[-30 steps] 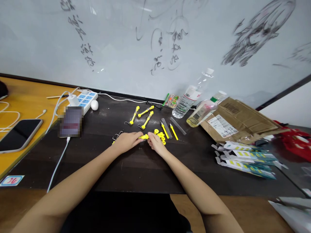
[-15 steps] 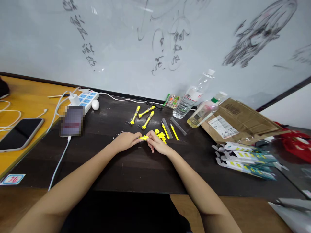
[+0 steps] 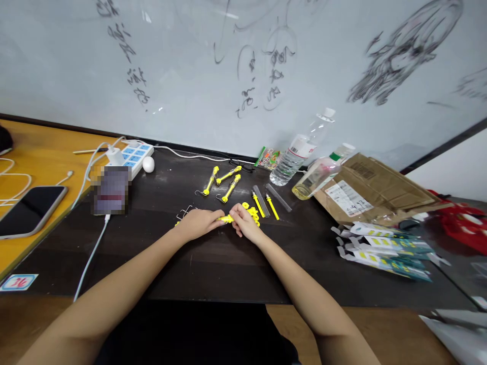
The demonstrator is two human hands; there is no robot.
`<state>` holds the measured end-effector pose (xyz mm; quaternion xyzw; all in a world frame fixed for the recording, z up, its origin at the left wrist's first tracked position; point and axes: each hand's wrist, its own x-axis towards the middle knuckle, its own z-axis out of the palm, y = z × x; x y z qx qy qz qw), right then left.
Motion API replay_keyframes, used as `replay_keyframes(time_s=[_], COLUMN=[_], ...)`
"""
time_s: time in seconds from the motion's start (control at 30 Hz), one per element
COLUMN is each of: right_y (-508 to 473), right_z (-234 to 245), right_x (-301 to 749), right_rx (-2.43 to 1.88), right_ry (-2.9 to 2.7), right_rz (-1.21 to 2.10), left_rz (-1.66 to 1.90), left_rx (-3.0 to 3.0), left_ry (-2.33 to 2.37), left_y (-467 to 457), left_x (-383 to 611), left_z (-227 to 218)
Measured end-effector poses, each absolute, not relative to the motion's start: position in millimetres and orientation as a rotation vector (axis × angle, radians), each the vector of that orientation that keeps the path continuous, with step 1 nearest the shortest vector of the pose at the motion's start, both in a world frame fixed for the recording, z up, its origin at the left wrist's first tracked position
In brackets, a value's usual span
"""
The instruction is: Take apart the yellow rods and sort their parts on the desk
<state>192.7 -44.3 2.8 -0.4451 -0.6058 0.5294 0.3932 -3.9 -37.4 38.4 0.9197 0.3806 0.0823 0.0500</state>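
Note:
My left hand [image 3: 201,224] and my right hand [image 3: 245,223] meet over the dark table. Their fingertips pinch a small yellow plastic part [image 3: 227,219] from both sides; its ends are hidden by the fingers. Just behind my right hand lies a pile of small yellow pieces [image 3: 251,212]. Bent metal wire hooks [image 3: 186,210] show beyond my left hand. Farther back are three yellow-ended tubes with hooks [image 3: 230,188], which look like small spring scales. Right of the pile rest two yellow rods [image 3: 272,208] and two clear tubes [image 3: 279,197].
At the back stand a water bottle [image 3: 292,161] and a second bottle [image 3: 319,175] with yellowish liquid. A cardboard package [image 3: 376,187] and flattened boxes [image 3: 384,253] lie right. On the left are a power strip [image 3: 137,156], a white round object [image 3: 148,164] and a charging phone [image 3: 110,190].
Both hands have shifted slightly toward me, still pinching the yellow part, and more of it shows between the fingers. More of the wire hooks shows behind my left hand.

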Motion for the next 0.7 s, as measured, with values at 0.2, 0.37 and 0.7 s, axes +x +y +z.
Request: replay_keyframes(time_s=[0.2,0.37,0.7], right_y=[-42.4,-43.2,-43.8], right_z=[0.6,0.9,1.0], right_x=[192.9,193.1,192.7], right_rx=[-1.077,-1.034,-0.98], right_ry=[-1.521,-1.535,-1.483], right_rz=[1.352,1.355,1.37], left_rz=[0.263,0.27,0.277], left_rx=[2.818,2.782,2.762], left_ry=[1.16,1.186,1.236], left_y=[-37.6,-37.1,-35.3], left_x=[-4.1,-5.2,-6.6], left_z=[36.6,37.9,37.7])
